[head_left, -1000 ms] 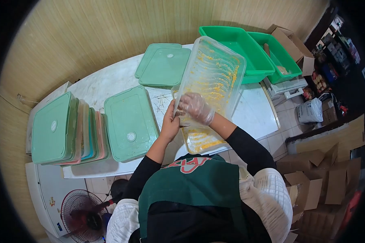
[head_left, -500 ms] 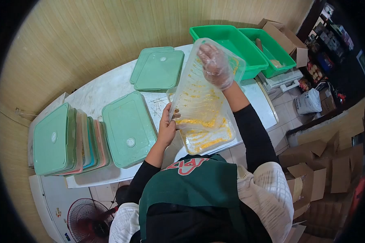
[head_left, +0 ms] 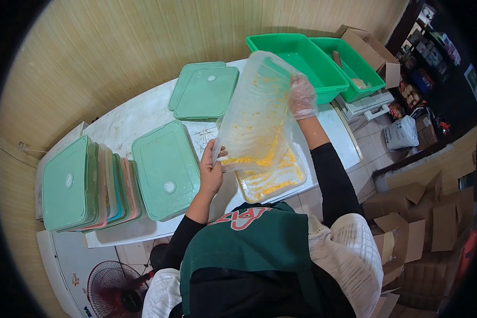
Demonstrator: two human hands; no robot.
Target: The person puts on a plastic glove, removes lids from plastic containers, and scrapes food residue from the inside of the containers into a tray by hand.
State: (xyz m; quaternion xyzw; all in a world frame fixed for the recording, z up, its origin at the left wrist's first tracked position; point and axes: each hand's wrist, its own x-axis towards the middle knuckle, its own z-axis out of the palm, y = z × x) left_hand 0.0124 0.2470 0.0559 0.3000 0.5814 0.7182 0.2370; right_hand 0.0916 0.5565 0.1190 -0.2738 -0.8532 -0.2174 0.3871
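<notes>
A clear plastic container (head_left: 249,116), tilted and streaked inside with yellow-orange residue, is held above the table. My left hand (head_left: 212,168), bare, grips its lower left edge. My right hand (head_left: 303,96), in a clear plastic glove, is at its right edge with the fingers closed over the rim. Beneath the held container, a second clear container (head_left: 273,186) with similar yellow smears lies on the white table (head_left: 124,114). A green-lidded container (head_left: 167,167) sits left of my left hand.
Stacked lidded containers (head_left: 69,183) stand at the left. Green lids (head_left: 206,93) lie at the back. Two green tubs (head_left: 318,79) are at the back right, beside a cardboard box (head_left: 368,50). A red fan (head_left: 116,289) is at the lower left, and open cartons (head_left: 408,233) are at the lower right.
My right hand has moved from the container's lower left up across its inside, then to its right rim. The held container has tilted further, and my left hand has shifted slightly left.
</notes>
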